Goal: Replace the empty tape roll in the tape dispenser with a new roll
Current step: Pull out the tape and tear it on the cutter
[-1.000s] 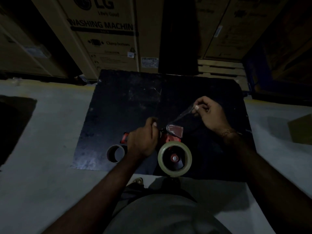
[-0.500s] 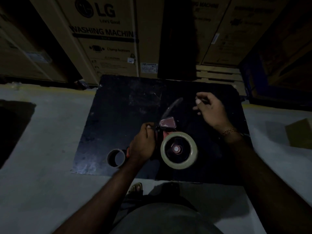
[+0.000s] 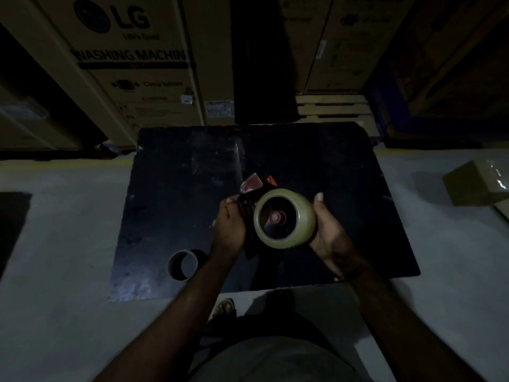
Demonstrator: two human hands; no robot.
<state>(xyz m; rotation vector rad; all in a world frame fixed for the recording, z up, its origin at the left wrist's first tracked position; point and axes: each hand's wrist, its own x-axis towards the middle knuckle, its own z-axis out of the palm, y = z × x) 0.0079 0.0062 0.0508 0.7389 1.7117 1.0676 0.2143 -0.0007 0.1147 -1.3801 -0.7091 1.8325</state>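
A red tape dispenser (image 3: 257,186) is held above the black mat (image 3: 179,188), with a full roll of clear tape (image 3: 298,224) mounted on its hub. My left hand (image 3: 230,223) grips the dispenser's handle from the left. My right hand (image 3: 329,232) cups the right side of the new roll, thumb up along its edge. The empty cardboard core (image 3: 183,264) lies on the mat at the lower left, apart from both hands. The dispenser's handle is mostly hidden by my left hand.
Large cardboard appliance boxes (image 3: 132,64) stand behind the mat, with a wooden pallet (image 3: 330,111) at the back right. A small taped carton (image 3: 479,186) sits on the concrete floor at the right. My foot in a sandal (image 3: 224,307) is just below the mat's near edge.
My right hand let go of the pulled tape strip and came down against the roll's right side. The dispenser has been raised and turned, so the roll faces up more.
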